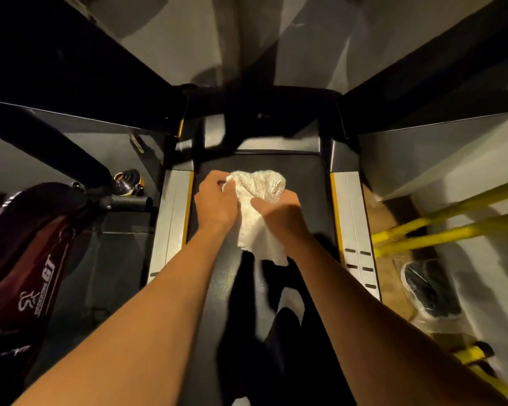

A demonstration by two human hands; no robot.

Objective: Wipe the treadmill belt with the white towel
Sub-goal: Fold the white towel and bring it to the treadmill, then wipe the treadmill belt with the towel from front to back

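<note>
Two hands are working one cloth: our left hand (216,200) is pinching an upper corner of the white towel (257,212) with fingers curled closed on it, and our right hand (279,208) is closing around the bunched middle, so both are holding the towel and nothing else. The towel is sitting between our hands, its crumpled top bulging forward and its loose tail hanging down toward us over the dark treadmill belt (211,259) (whether the cloth is pressing on the belt or hovering just above it, we cannot tell).

We are judging this to be the gathering step, with the wiping proper not yet clearly under way: the cloth is looking more wadded than spread. The next move is calling for us to flatten the wad against the belt and push it across from one grey side rail (170,221) to the other (354,218), keeping the tail from dragging loose.

Counting outward, we are seeing one towel, one belt, two side rails each edged with a yellow strip, and two yellow bars (440,227) off to the right. On the left a dark red machine (33,259) is standing well apart from the belt.
</note>
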